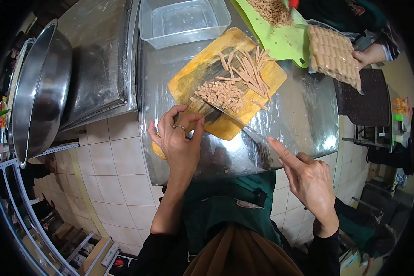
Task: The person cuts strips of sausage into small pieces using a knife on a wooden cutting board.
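A wooden cutting board (pixel 202 69) lies on a steel counter (pixel 303 119). On it are a heap of small tan cubes (pixel 221 95) and long tan strips (pixel 248 73). My right hand (pixel 308 179) grips a knife (pixel 237 120), index finger stretched along its spine; the blade lies flat on the board beside the cubes. My left hand (pixel 177 140), with a ring, hovers at the board's near corner with its fingers curled and apart. A yellow-orange bit (pixel 157 150) shows under its palm; I cannot tell what it is.
A clear plastic tub (pixel 184 20) stands behind the board. A green cutting board (pixel 287 39) with chopped bits lies at the back right. Another person's hand (pixel 368 56) holds a wrapped pack of tan sticks (pixel 333 53). A large metal bowl (pixel 37 92) sits left.
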`<state>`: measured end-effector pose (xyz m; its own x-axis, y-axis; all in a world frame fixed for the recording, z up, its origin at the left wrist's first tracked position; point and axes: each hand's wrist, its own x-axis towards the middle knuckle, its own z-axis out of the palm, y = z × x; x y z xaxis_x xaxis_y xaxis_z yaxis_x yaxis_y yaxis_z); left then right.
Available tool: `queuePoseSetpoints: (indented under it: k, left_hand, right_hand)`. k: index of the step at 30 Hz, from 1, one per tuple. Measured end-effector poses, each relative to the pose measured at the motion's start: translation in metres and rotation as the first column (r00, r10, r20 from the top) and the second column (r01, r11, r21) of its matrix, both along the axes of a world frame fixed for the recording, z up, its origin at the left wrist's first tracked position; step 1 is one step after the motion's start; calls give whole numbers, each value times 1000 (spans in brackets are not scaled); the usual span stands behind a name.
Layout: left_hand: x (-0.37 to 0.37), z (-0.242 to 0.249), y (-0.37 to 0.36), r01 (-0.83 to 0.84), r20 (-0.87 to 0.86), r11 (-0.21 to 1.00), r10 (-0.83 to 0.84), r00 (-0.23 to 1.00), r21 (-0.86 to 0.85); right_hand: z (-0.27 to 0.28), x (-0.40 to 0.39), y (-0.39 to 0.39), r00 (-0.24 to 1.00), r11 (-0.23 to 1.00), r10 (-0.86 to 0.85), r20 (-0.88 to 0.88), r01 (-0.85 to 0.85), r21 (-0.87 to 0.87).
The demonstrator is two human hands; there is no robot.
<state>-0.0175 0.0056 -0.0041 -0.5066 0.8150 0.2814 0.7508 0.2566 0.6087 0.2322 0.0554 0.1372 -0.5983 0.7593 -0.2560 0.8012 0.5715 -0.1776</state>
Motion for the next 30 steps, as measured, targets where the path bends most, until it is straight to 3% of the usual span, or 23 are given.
queuePoseSetpoints:
  k: [6, 12, 15, 21, 25, 28, 30]
  left_hand:
    - [-13, 2, -10, 0, 190, 994, -21, 982, 108]
    - [-19, 0, -14, -30, 303, 997, 5, 953, 77]
    - [-16, 4, -9, 5, 73, 999, -3, 997, -37]
    - [-19, -6, 22, 24, -98, 1000, -23, 995, 16]
    - [-23, -5, 44, -3, -77, 988, 15, 997, 155]
    - [-28, 5, 58, -15, 68, 969, -2, 998, 247]
    - [-32, 16, 69, 81, 52, 972, -95, 994, 219]
  right_hand:
    - [-10, -6, -9, 988, 995, -17, -154, 1, -100]
    - [-35, -17, -8, 982, 987, -37, -186, 6, -163]
    - [-44, -11, 1, 973, 996, -43, -228, 25, -82]
    - [-49, -4, 7, 967, 998, -55, -249, 63, 23]
    - [-51, -1, 4, 950, 991, -84, -300, 112, 76]
    - [-60, 6, 2, 946, 989, -95, -310, 124, 76]
    - [-64, 8, 1, 938, 989, -92, -334, 125, 79]
